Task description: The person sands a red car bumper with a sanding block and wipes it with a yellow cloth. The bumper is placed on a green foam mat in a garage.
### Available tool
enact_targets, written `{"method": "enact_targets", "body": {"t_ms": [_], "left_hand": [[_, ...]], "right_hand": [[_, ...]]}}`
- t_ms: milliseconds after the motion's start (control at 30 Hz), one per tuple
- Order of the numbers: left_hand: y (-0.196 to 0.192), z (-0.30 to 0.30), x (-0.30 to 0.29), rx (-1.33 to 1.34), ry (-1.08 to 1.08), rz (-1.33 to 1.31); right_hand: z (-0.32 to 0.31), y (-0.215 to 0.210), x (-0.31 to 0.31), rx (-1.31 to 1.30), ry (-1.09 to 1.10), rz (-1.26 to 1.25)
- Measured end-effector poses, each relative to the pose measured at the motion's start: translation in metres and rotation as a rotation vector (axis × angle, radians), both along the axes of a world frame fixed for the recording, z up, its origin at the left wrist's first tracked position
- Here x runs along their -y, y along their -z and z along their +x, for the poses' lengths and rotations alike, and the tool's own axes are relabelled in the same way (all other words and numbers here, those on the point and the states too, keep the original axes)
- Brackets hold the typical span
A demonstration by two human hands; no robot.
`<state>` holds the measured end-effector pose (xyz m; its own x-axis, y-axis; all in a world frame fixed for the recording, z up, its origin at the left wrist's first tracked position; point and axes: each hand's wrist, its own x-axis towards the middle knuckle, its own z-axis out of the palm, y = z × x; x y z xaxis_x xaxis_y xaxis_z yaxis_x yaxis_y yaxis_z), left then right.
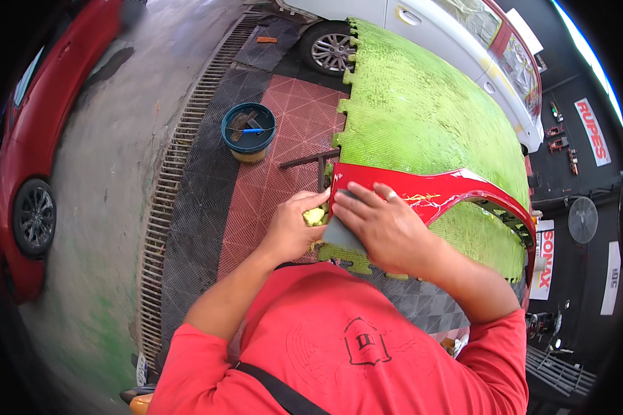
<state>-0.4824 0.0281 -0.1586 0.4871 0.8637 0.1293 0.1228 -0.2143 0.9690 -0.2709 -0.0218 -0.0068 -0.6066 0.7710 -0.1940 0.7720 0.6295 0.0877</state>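
A red car fender [394, 181] with scratches and pale patches lies on a green foam mat [422, 97]; its wheel arch curves away to the right. My right hand [392, 225] presses a grey sheet of sandpaper [344, 236] against the fender's near left end, fingers extended over it. A ring sits on one finger. My left hand [294, 225] is beside that same end, its fingers curled round a crumpled yellow-green cloth [314, 216]. Part of the cloth is hidden by the fingers.
Left of the mat stands a dark bucket [248, 131] with a blue-handled tool across it. A dark metal stand [311, 160] is near the fender. A floor grate [180, 152] runs along the left. A red car [41, 138], a white car [422, 24] and a fan [583, 220] surround me.
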Motion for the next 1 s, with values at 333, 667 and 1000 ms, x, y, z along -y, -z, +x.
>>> {"method": "enact_targets", "body": {"t_ms": [333,667,1000], "left_hand": [[-0.005,-0.001,0.0,0.031,0.014,0.035],[-0.021,-0.003,-0.001,-0.027,0.042,-0.04],[-0.004,0.0,-0.021,-0.019,0.137,0.261]], "right_hand": [[0.0,0.008,-0.028,0.054,0.065,0.009],[0.018,0.011,-0.053,-0.067,0.184,-0.014],[0.107,-0.024,0.057,-0.094,0.316,0.026]]}}
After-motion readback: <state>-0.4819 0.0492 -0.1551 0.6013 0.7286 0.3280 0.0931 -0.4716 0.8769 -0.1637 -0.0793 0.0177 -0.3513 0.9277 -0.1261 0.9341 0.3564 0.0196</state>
